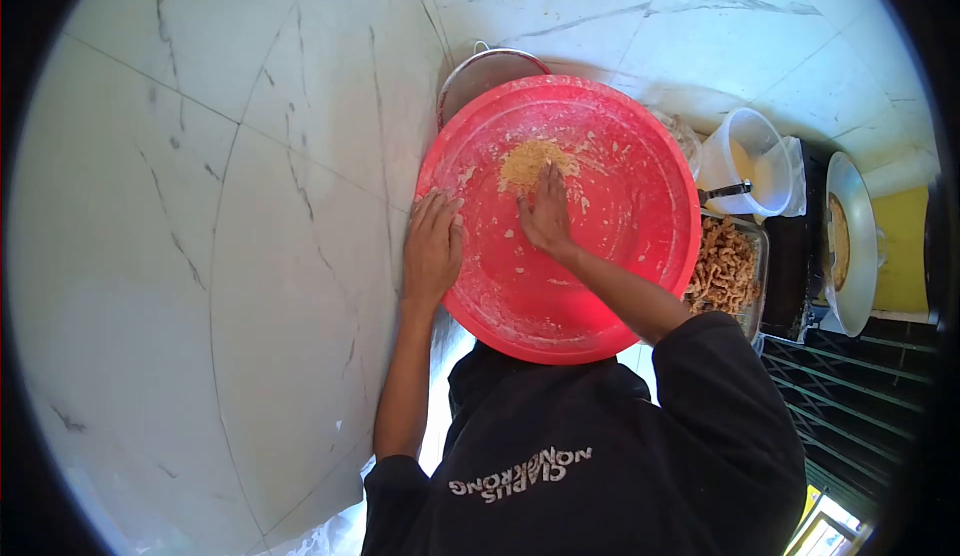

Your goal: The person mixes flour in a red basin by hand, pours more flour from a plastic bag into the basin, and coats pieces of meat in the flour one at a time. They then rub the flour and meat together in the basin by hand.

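Note:
A wide red basin (600, 296) is in front of me, its inner wall smeared with pale powder and dough-like scraps. My left hand (432, 246) holds the basin's left rim, fingers over the edge and thumb toward the inside. Within the basin, my right hand (547, 214) reaches toward the far side with its fingers stretched out. Its fingertips touch the lower edge of a small heap of yellowish crumbs (530, 164). Loose flakes are scattered around that heap.
Right of the basin are a tray of brown fried pieces (725, 266) and a clear plastic tub (765, 156) with a black handle near it. Farther right stands a large metal pan (858, 246). A metal-rimmed container (490, 71) is behind the basin. Marbled tiles (230, 256) cover the left.

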The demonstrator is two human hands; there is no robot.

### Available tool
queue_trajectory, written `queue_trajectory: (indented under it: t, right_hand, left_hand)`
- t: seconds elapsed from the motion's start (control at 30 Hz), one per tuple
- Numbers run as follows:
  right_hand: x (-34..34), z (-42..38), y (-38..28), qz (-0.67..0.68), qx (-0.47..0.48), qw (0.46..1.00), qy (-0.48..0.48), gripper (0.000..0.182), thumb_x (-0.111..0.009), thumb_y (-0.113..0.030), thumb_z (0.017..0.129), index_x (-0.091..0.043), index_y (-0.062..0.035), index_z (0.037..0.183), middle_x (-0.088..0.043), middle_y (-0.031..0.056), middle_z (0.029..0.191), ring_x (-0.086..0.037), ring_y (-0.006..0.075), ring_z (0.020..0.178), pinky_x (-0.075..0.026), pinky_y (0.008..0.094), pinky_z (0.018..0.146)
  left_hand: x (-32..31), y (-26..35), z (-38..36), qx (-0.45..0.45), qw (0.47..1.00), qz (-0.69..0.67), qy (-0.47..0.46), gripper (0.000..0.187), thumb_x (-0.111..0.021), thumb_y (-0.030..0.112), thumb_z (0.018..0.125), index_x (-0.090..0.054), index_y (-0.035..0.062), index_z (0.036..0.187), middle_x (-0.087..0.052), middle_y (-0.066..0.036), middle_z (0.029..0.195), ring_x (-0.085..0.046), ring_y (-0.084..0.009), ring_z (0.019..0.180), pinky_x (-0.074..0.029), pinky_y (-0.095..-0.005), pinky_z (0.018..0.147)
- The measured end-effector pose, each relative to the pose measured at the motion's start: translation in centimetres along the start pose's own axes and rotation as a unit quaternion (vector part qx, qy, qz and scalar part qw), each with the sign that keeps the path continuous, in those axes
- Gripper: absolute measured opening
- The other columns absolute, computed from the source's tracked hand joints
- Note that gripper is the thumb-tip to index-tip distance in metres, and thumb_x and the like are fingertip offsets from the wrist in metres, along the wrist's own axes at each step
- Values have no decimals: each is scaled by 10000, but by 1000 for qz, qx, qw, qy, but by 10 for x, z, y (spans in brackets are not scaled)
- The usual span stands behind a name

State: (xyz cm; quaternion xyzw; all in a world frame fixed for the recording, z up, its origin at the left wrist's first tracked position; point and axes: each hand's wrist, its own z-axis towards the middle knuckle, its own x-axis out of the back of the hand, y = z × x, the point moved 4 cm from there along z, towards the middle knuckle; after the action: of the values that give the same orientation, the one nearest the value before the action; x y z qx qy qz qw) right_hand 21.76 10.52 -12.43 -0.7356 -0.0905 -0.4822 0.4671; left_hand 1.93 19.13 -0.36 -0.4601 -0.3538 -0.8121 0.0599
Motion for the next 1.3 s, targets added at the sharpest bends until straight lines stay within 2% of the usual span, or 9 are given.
queue_trajectory:
  t: [0.1,0.2,0.3,0.8,0.93,1.0,1.07,1.17,1.3]
  right_hand:
    - [39,2,3,49,99,992,65,680,-617,-133,921,-312,75,1493,-212,318,1582,-283,446,1455,-328,447,1180]
    - [77,10,15,175,154,972,-1,595,-667,-43,889,-441,12,1436,-369,284,1526,-554,393,1273,-441,462,1103]
    - [98,-2,35,134,119,983,-36,401,-657,-70,888,-590,1,1277,-578,258,1315,-636,425,1069,-523,480,944]
    - [224,-52,53,-55,219,967,116,306,-670,-142,914,-658,-22,1196,-686,201,1158,-640,375,1104,-518,430,951]
    - [320,-44,87,36,-26,965,257,293,-651,-135,922,-657,26,1167,-693,232,1113,-671,400,997,-541,438,890]
    - [381,-23,133,-161,71,893,414,306,-618,-138,928,-636,46,1172,-695,245,1089,-670,432,955,-545,468,867]
    - [430,-17,154,-275,-19,844,459,282,-596,-115,906,-632,61,1123,-685,281,1081,-667,463,971,-545,496,863]
    - [467,-2,213,-284,-253,897,225,257,-611,-98,863,-639,50,1071,-671,309,1088,-659,480,1001,-546,515,857]
    - [478,11,291,-310,-236,903,177,223,-616,-82,826,-660,45,1003,-678,318,1039,-664,476,998,-549,514,851]
  left_hand:
    - [-2,0,-1,-12,1000,2,9,270,-549,118,961,-646,-9,1178,-599,-239,1306,-504,-395,1303,-328,-492,1160]
    - [0,-3,2,-14,1000,11,9,281,-579,149,952,-653,-13,1170,-604,-234,1303,-502,-393,1305,-323,-489,1165]
    - [-3,-3,4,-11,1000,16,-7,302,-606,179,946,-653,-12,1175,-604,-226,1310,-491,-384,1322,-309,-487,1175]
    - [-20,0,27,14,996,60,-63,371,-631,221,939,-637,-30,1211,-591,-229,1333,-447,-388,1361,-210,-507,1215]
    - [-12,1,20,30,997,46,-53,377,-634,225,944,-638,-42,1210,-589,-228,1338,-445,-389,1363,-230,-499,1209]
    - [-12,7,15,37,997,49,-54,374,-635,222,945,-639,-44,1208,-586,-229,1341,-444,-391,1364,-243,-493,1205]
    - [-10,13,11,43,996,56,-54,365,-636,215,946,-641,-41,1206,-583,-230,1345,-443,-393,1365,-256,-488,1201]
    - [-9,22,5,58,996,34,-55,353,-635,210,948,-642,-28,1210,-576,-234,1352,-444,-393,1365,-264,-483,1198]
    - [-18,32,1,86,994,24,-57,344,-636,213,950,-644,-10,1213,-571,-235,1360,-439,-397,1368,-273,-485,1192]
